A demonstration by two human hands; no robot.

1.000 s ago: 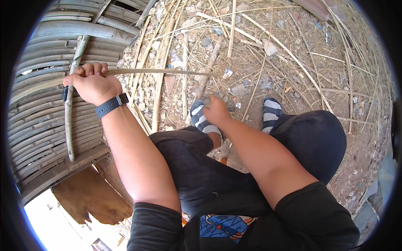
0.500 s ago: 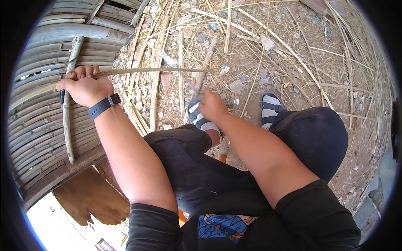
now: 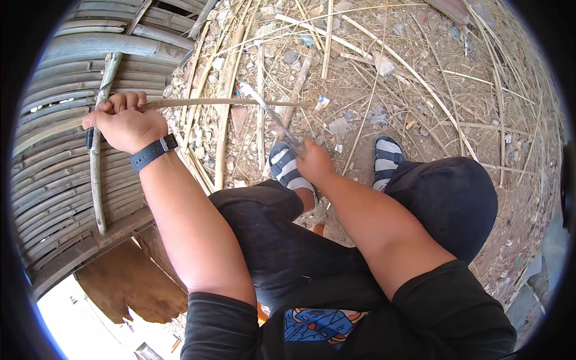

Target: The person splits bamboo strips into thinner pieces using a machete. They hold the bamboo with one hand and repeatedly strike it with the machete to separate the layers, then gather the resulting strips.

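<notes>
The left hand [image 3: 129, 123] is turned palm up beside the bamboo wall [image 3: 57, 189], its fingers curled over a bamboo strip [image 3: 207, 101] and its thumb pointing away to the left. The strip runs out to the right above the littered ground [image 3: 336, 63], and its far end looks unsupported. The right hand [image 3: 315, 162] is closed in a fist around what looks like a knife [image 3: 276, 120]; the handle is hidden inside the fist. The blade slants up and left, crossing the strip in this view, though whether they touch I cannot tell.

The likeliest trouble is a slip. If the blade skids along the strip toward the left, the bare fingers there could be cut, since no glove covers them. If it swings down instead, the left foot [image 3: 288, 165], which appears just below the right hand, has only a sandal and a sock for cover. A loose left grip could let the long free end bend or twist, spoiling control of the edge, and rough fibres could leave splinters in the palm. Loose strips [image 3: 420, 81] near the feet could trip the person on rising.
</notes>
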